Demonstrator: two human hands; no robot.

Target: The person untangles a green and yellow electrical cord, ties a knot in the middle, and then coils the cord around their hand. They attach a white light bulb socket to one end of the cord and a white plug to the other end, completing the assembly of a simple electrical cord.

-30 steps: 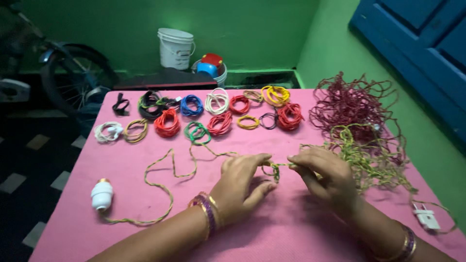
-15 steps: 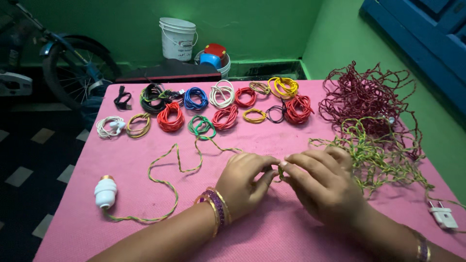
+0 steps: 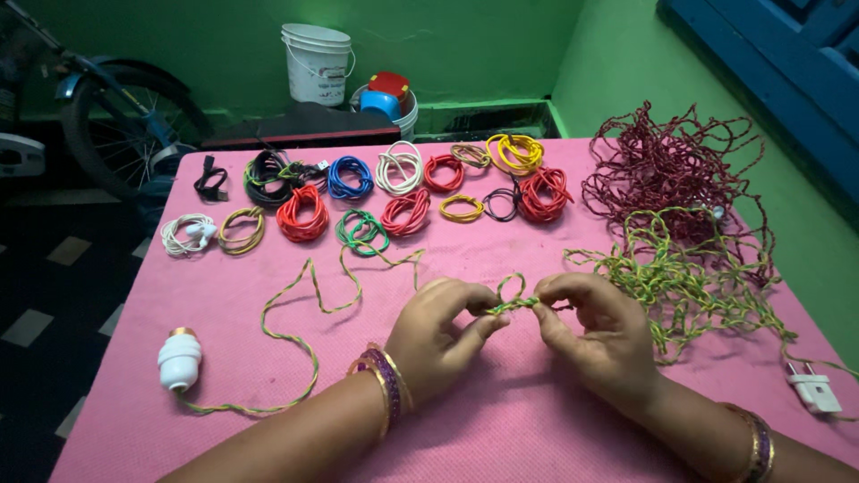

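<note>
L hand (image 3: 438, 335): pinching wire (image 3: 514, 304) at its 9 o'clock end
R hand (image 3: 595, 326): gripping wire's 3 o'clock end
Wire: lying w/ long axis 9–3, small loop poking twd 12

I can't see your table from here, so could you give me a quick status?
Left hand and right hand both pinching green-yellow twisted wire. Nothing between them.
</note>
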